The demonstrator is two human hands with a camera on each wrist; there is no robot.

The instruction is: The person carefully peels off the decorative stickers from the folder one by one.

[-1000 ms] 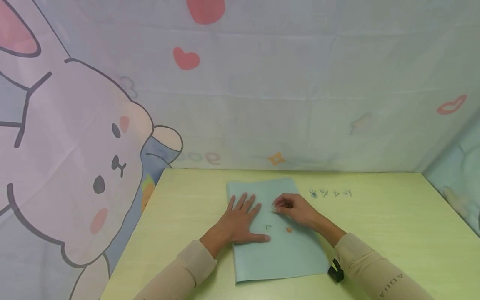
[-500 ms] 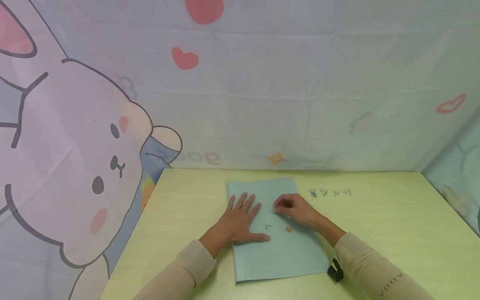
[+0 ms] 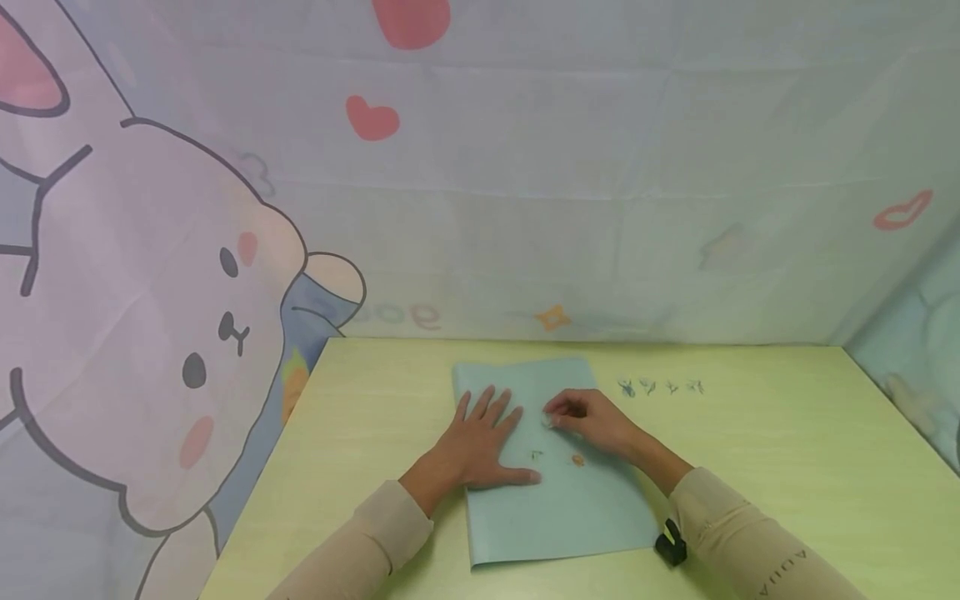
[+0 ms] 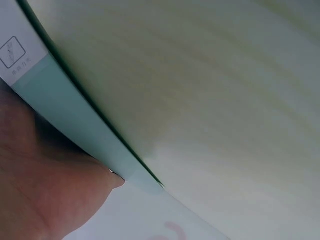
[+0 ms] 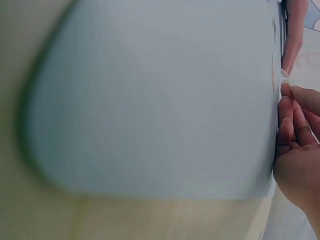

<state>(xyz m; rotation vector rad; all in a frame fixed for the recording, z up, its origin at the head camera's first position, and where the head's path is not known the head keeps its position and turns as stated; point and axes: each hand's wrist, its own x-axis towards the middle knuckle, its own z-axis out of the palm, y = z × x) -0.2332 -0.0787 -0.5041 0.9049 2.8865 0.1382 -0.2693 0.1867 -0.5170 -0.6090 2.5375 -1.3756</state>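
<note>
A pale blue-green folder (image 3: 555, 525) lies flat on the table, with a labelled spine (image 4: 70, 102) in the left wrist view. My left hand (image 3: 480, 454) rests on its left part, fingers spread. Over the folder's upper right part, my right hand (image 3: 596, 419) pinches a small whitish, see-through piece (image 3: 547, 422) between thumb and fingertips; it looks like a sticker, but its design is too small to tell. On the cover between the hands are a small green figure (image 3: 536, 455) and a small orange figure (image 3: 577, 460), both flat.
Several small dark bluish pieces (image 3: 626, 387) lie in a row on the yellow-green table (image 3: 780, 450), right of the folder. A black clip-like object (image 3: 671, 543) is by the right sleeve. A printed cloth (image 3: 525, 208) hangs behind the table.
The left hand and the folder stay put. The right hand keeps its place with only slight finger movement, and the whitish piece shows a little more than half a second ago.
</note>
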